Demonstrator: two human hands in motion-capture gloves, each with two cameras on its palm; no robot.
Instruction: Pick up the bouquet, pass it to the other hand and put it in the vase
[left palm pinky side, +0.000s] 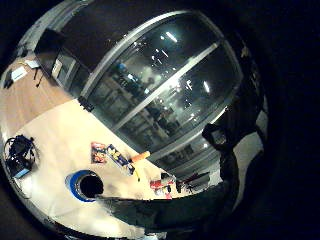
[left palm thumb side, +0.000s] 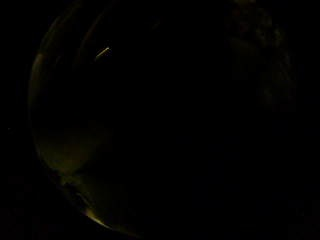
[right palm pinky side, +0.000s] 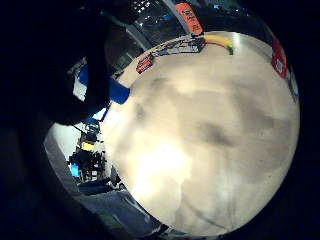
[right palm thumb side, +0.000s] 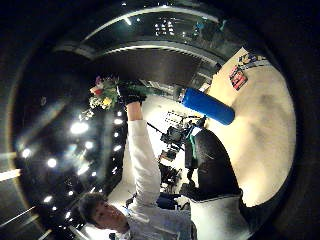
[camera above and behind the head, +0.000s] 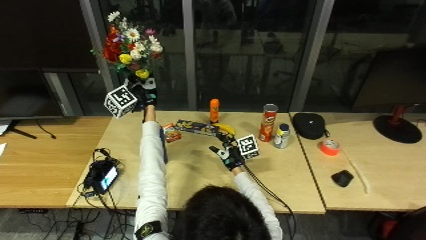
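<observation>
My left hand (camera above and behind the head: 144, 93) is raised high above the table's far left and grips the stems of the bouquet (camera above and behind the head: 130, 44), a bunch of red, white and yellow flowers. The right thumb side palm view also shows the bouquet (right palm thumb side: 100, 97) in that hand (right palm thumb side: 131, 94). The blue vase (left palm pinky side: 84, 185) stands on the table below the left palm, its dark mouth facing up. In the outside view my left arm hides most of the vase (camera above and behind the head: 164, 146). My right hand (camera above and behind the head: 230, 156) hovers low over the table's middle, fingers relaxed and holding nothing.
Along the table's (camera above and behind the head: 200, 175) far edge stand an orange bottle (camera above and behind the head: 214, 110), a Pringles can (camera above and behind the head: 269, 123) and a small bottle (camera above and behind the head: 282, 136), with snack packs (camera above and behind the head: 193, 127) and a banana (camera above and behind the head: 226, 129). A black pouch (camera above and behind the head: 309, 125) and a tape roll (camera above and behind the head: 329, 146) lie right. A device (camera above and behind the head: 103, 176) lies left.
</observation>
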